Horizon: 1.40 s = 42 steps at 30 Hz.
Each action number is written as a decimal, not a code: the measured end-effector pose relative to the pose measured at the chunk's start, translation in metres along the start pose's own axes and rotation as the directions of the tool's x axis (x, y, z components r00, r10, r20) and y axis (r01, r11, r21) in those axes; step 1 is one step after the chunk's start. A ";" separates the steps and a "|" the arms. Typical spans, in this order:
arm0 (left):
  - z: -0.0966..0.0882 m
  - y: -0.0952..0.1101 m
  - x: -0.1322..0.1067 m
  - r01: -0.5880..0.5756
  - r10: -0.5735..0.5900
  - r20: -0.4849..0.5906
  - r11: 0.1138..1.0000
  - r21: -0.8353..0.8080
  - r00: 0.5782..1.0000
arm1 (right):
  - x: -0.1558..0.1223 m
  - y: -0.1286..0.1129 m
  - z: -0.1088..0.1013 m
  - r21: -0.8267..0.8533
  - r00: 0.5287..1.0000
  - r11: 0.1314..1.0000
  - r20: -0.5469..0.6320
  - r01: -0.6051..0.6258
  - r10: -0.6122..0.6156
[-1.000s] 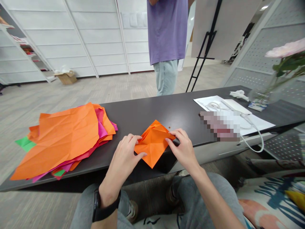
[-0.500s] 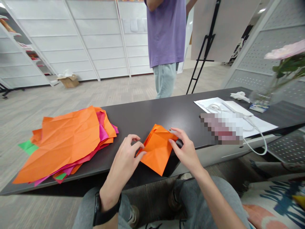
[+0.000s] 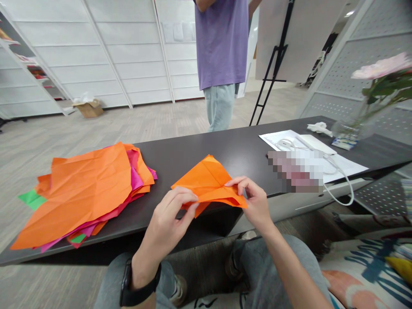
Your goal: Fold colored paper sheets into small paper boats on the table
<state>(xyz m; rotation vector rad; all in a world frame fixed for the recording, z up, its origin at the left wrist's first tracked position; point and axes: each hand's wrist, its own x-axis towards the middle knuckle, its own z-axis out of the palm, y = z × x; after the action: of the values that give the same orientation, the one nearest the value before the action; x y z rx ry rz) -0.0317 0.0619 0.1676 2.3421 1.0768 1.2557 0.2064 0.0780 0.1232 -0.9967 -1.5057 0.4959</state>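
Both my hands hold a folded orange paper just above the near edge of a dark table. My left hand pinches its left corner between thumb and fingers. At the paper's right corner my right hand grips with the fingers curled over the top. The paper is lifted and tilted nearly flat, its layers spreading apart. A black watch sits on my left wrist.
A stack of creased orange, pink and green sheets lies on the table's left part. White papers and a white cable are at the right, beside a vase with a pink flower. A person in a purple shirt stands behind the table near an easel.
The orange paper has come up off the table and turned from a flat diamond to a raised, nearly level shape. Both hands shifted their pinch to its outer corners.
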 end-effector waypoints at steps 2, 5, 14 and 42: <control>0.002 -0.001 -0.002 0.049 -0.043 0.079 0.996 -0.075 0.996 | 0.000 0.002 0.001 0.076 0.999 0.997 -0.039 -0.015 0.018; 0.008 -0.011 -0.003 0.090 -0.076 0.322 0.996 -0.027 0.944 | 0.002 0.004 -0.002 0.037 1.000 0.999 -0.017 0.015 -0.015; 0.017 -0.032 -0.004 0.043 -0.207 0.381 0.916 0.398 0.901 | 0.012 0.012 -0.047 -0.487 0.961 0.848 0.263 0.210 -0.087; 0.019 -0.034 0.001 0.148 -0.252 0.260 0.920 0.362 0.932 | 0.003 0.008 0.016 -0.548 0.970 0.835 0.223 0.046 0.093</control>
<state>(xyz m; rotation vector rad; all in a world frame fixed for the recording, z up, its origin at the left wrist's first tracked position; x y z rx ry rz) -0.0327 0.0876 0.1384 2.4730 1.4727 0.6486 0.1939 0.0881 0.1157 -1.4433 -1.9157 0.1963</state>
